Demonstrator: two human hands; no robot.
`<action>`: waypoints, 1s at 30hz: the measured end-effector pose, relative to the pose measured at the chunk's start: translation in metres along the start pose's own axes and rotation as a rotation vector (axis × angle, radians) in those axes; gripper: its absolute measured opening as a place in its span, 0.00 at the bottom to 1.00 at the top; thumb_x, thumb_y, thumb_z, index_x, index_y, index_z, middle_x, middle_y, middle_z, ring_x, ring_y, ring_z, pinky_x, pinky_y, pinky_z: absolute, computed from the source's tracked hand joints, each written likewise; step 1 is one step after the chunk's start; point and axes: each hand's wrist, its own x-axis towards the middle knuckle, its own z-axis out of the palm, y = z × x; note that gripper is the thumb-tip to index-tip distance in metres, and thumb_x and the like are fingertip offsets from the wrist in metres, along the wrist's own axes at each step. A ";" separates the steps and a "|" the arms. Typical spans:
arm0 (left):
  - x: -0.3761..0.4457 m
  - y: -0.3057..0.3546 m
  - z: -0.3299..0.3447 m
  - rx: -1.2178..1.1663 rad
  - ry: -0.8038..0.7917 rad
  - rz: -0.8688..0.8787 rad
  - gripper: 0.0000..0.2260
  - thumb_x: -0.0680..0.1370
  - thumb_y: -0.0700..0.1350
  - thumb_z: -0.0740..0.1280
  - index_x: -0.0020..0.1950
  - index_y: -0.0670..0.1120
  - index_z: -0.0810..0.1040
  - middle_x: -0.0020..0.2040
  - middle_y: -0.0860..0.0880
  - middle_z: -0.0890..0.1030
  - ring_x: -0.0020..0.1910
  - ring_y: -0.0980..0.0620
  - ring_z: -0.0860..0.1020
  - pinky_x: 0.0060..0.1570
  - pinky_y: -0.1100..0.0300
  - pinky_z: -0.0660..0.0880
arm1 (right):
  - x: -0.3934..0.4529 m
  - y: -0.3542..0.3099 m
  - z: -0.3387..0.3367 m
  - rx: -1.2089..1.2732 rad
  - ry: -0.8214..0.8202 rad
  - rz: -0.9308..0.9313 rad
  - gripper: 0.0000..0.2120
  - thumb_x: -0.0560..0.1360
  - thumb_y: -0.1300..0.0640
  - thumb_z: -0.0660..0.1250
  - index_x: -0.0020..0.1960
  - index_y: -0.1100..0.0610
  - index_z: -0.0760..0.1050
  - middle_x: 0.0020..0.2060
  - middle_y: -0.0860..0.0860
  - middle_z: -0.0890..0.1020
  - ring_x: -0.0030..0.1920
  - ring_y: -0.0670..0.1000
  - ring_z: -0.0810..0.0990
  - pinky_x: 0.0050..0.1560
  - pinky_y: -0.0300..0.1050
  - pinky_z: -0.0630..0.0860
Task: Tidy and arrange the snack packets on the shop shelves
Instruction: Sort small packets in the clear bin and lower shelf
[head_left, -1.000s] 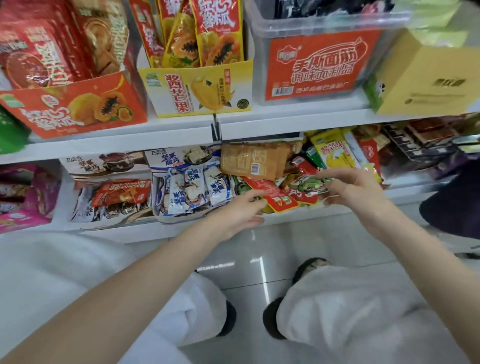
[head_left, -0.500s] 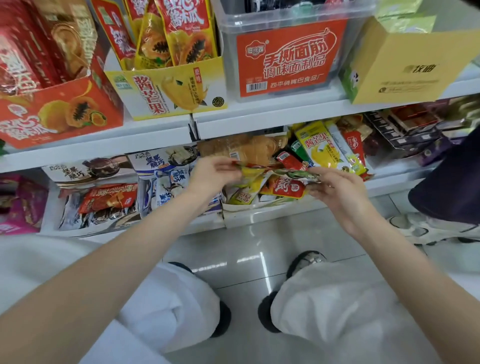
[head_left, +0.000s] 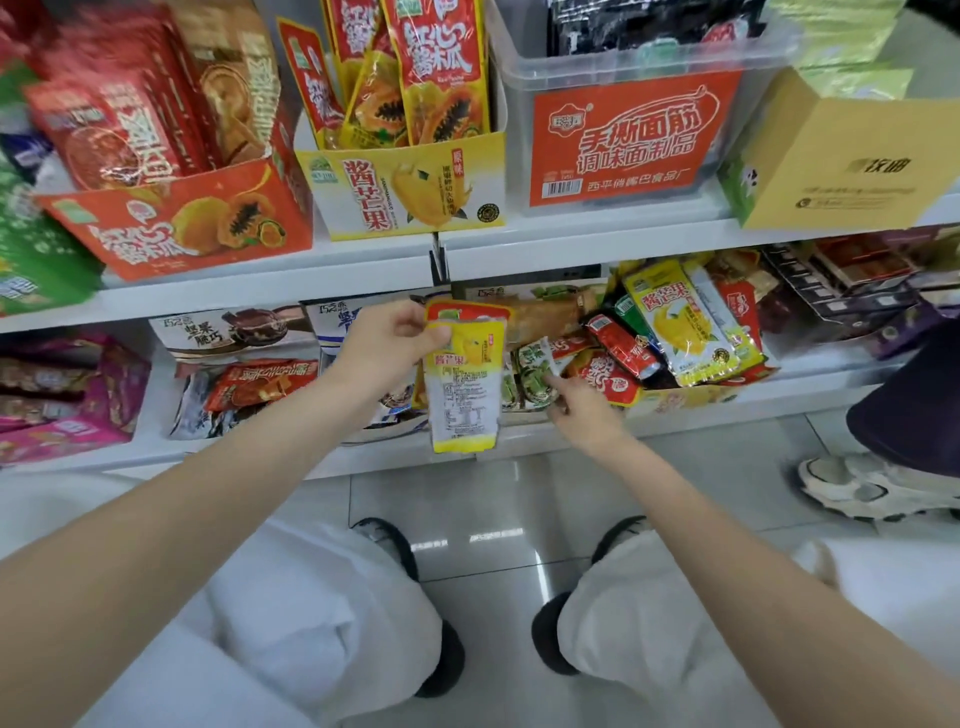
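My left hand (head_left: 387, 340) pinches the top of a yellow mango snack packet (head_left: 464, 384), which hangs upright in front of the lower shelf (head_left: 737, 402). A second packet with a red top shows just behind it in the same grip. My right hand (head_left: 582, 408) reaches into the loose pile of packets on the lower shelf, its fingers pinching a small green and white packet (head_left: 535, 366). Red packets (head_left: 605, 374) and a large yellow mango packet (head_left: 680, 325) lie jumbled to the right of it.
The upper shelf holds a yellow mango display box (head_left: 410, 187), an orange papaya box (head_left: 182, 223), a clear plastic bin with an orange label (head_left: 634, 135) and a tan carton (head_left: 852, 171). Another person's shoe (head_left: 862, 486) stands at right. My knees crouch over the tiled floor.
My left hand has lifted the yellow packet out of the pile so it hangs free. My right hand has dropped lower into the pile and taken a green packet.
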 end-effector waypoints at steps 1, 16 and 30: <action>-0.002 -0.002 -0.006 0.052 -0.025 -0.007 0.03 0.76 0.39 0.66 0.43 0.45 0.76 0.41 0.49 0.80 0.39 0.56 0.78 0.43 0.63 0.75 | 0.002 0.001 0.001 -0.117 -0.060 -0.057 0.25 0.77 0.65 0.57 0.73 0.57 0.60 0.64 0.61 0.71 0.63 0.61 0.71 0.58 0.47 0.68; 0.001 -0.011 0.002 0.004 -0.062 -0.101 0.05 0.77 0.40 0.66 0.51 0.44 0.76 0.49 0.45 0.82 0.49 0.48 0.80 0.52 0.51 0.76 | -0.037 0.031 -0.030 0.132 0.190 0.129 0.23 0.76 0.63 0.62 0.71 0.59 0.65 0.59 0.58 0.78 0.55 0.57 0.78 0.55 0.42 0.70; -0.016 0.007 0.000 0.056 -0.032 -0.067 0.06 0.75 0.44 0.68 0.48 0.41 0.78 0.49 0.37 0.81 0.51 0.38 0.79 0.55 0.44 0.75 | -0.083 -0.042 -0.119 0.074 0.650 -0.279 0.04 0.73 0.63 0.67 0.43 0.55 0.76 0.33 0.46 0.76 0.33 0.50 0.73 0.38 0.37 0.69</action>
